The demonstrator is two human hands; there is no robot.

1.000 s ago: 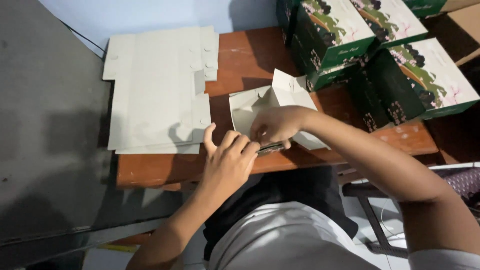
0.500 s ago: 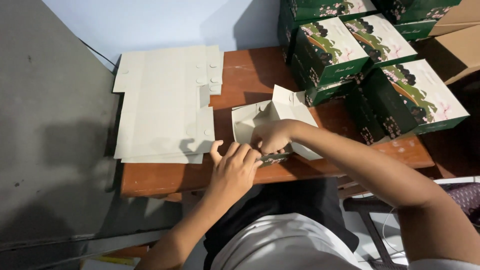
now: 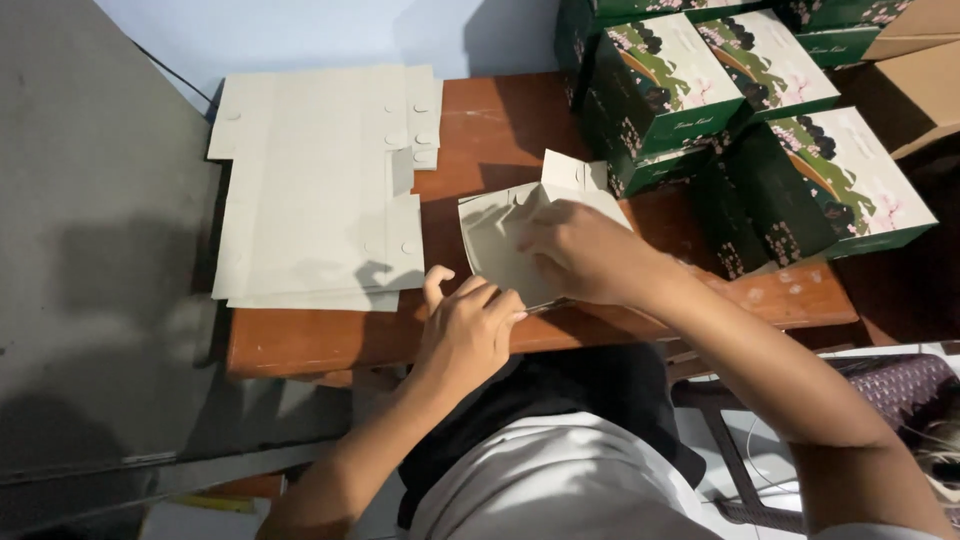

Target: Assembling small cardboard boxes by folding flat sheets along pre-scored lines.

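Note:
A half-folded grey cardboard box (image 3: 498, 236) lies on the wooden table (image 3: 320, 340) near its front edge. My right hand (image 3: 585, 250) rests on the box's right side, fingers curled over its flaps. My left hand (image 3: 468, 325) presses on the box's near edge with fingers bent. A flap with a round notch (image 3: 575, 176) stands up behind my right hand. Both hands grip the same box.
A stack of flat grey box blanks (image 3: 320, 185) covers the table's left half. Several assembled green printed boxes (image 3: 720, 110) are piled at the back right, with a brown carton (image 3: 915, 45) behind. A grey floor lies to the left.
My right hand has slid up over the box's flaps, and my left hand has moved in to its near edge. The box has been folded further.

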